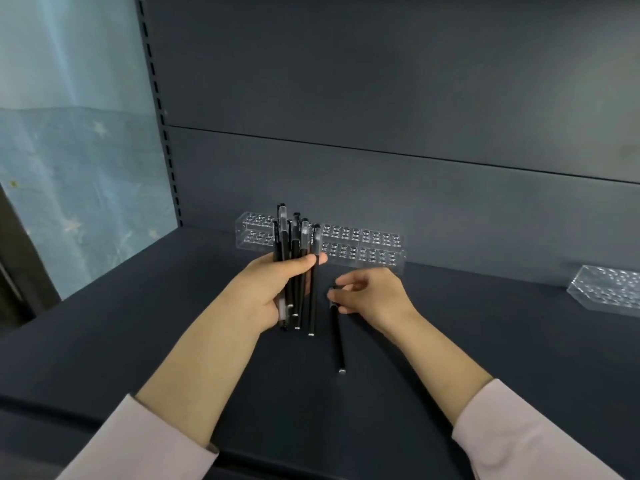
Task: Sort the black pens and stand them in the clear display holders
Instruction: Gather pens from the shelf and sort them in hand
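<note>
My left hand (pixel 273 289) grips a bundle of several black pens (pixel 294 251), held upright above the dark shelf, clear caps up. Just right of it, my right hand (pixel 372 294) pinches the top end of a single black pen (pixel 337 341), whose lower end points toward me over the shelf. Behind the hands, a row of clear display holders (pixel 363 245) with grids of holes stands against the back panel; its left part (pixel 252 230) shows beside the bundle, and the middle is hidden by the pens. No pen stands in any visible hole.
Another clear holder (pixel 609 289) sits at the shelf's far right. The dark shelf surface (pixel 138 323) spreads around the hands, its front edge below my forearms. A slotted upright (pixel 162 133) borders the left side.
</note>
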Tool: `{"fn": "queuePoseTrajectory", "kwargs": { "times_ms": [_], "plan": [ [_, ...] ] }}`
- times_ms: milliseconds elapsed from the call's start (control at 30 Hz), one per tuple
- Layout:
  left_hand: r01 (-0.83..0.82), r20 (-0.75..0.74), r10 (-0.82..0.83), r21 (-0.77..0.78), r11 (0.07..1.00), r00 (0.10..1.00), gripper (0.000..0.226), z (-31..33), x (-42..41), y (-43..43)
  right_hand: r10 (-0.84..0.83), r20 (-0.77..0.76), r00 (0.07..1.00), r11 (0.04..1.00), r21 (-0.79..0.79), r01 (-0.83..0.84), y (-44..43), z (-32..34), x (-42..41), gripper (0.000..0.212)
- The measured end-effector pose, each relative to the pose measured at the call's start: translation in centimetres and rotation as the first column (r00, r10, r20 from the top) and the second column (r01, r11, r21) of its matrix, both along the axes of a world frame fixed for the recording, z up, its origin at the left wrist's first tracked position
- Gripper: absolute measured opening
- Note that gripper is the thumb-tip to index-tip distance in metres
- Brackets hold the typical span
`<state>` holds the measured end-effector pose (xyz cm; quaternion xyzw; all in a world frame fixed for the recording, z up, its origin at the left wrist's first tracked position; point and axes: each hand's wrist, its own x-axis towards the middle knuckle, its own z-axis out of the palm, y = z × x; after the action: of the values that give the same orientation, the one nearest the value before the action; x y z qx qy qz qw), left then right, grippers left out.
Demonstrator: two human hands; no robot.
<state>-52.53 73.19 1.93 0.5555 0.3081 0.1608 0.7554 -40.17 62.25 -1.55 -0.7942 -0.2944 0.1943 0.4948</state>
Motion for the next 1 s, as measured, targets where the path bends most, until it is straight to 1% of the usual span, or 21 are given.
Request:
{"fn": "queuePoseTrajectory", "kwargs": {
  "times_ms": [67,100,167,233,267,367,467,533,600,633,667,733,800,900,1000],
  "plan": [
    [0.016,0.001,-0.016,0.015,1.000,1.000,0.015,0.0,-0.1,-0.1,-0.042,0.029,0.999,0.998,0.042,0.041,-0.2,0.2,0.1,0.015],
    [0.033,-0.002,-0.033,0.026,0.999,0.999,0.015,0.0,-0.2,-0.1,-0.069,0.015,0.997,0.993,0.100,0.068,-0.2,0.4,0.1,0.009],
    [0.079,-0.019,-0.079,0.048,0.996,0.997,0.015,0.1,-0.2,-0.3,-0.079,-0.106,0.991,0.962,0.252,0.103,-0.3,1.0,0.3,0.012],
    [0.124,-0.044,-0.121,0.069,0.990,0.992,0.015,0.1,-0.2,-0.6,-0.001,-0.238,0.971,0.927,0.364,0.090,-0.3,1.9,0.4,0.016],
    [0.141,-0.053,-0.138,0.075,0.987,0.989,0.015,0.1,-0.1,-0.7,0.046,-0.274,0.961,0.913,0.402,0.070,-0.3,2.3,0.4,0.015],
    [0.173,-0.063,-0.168,0.075,0.982,0.984,0.014,0.0,0.1,-0.9,0.133,-0.319,0.938,0.900,0.435,0.020,-0.4,2.7,0.0,0.016],
    [0.168,-0.056,-0.164,0.068,0.984,0.985,0.014,-0.2,0.3,-0.9,0.179,-0.379,0.908,0.885,0.466,0.020,-0.5,2.8,0.0,0.004],
    [0.122,-0.028,-0.121,0.022,0.992,0.992,0.016,-0.1,0.4,-1.0,0.165,-0.423,0.891,0.848,0.522,0.090,-0.7,3.0,0.6,0.002],
    [0.082,0.013,-0.081,-0.044,0.996,0.997,0.018,-0.1,0.4,-0.8,0.109,-0.464,0.879,0.812,0.551,0.190,-1.1,3.3,1.6,0.002],
    [0.065,0.037,-0.063,-0.072,0.995,0.997,0.018,0.0,0.4,-0.7,0.063,-0.475,0.878,0.816,0.531,0.229,-1.4,3.3,2.1,0.003],
    [0.051,0.057,-0.045,-0.102,0.994,0.997,0.019,0.0,0.4,-0.6,0.012,-0.471,0.882,0.842,0.480,0.246,-1.7,3.3,2.6,0.005],
    [0.041,0.067,-0.031,-0.155,0.987,0.997,0.019,0.0,0.4,-0.5,-0.052,-0.405,0.913,0.930,0.312,0.192,-2.3,2.8,3.0,0.007],
    [0.037,0.054,-0.027,-0.185,0.982,0.998,0.018,0.0,0.3,-0.5,-0.052,-0.330,0.943,0.979,0.169,0.113,-2.4,1.9,2.7,0.009],
    [0.015,0.045,-0.007,-0.192,0.981,0.999,0.020,0.1,0.2,-0.5,-0.087,-0.236,0.968,0.991,0.079,0.108,-1.7,0.9,1.8,0.012],
    [0.027,0.041,-0.021,-0.161,0.987,0.999,0.018,0.3,-0.2,-0.6,-0.125,-0.182,0.975,0.991,0.028,0.132,-1.1,0.7,1.3,0.024]
  ]
}}
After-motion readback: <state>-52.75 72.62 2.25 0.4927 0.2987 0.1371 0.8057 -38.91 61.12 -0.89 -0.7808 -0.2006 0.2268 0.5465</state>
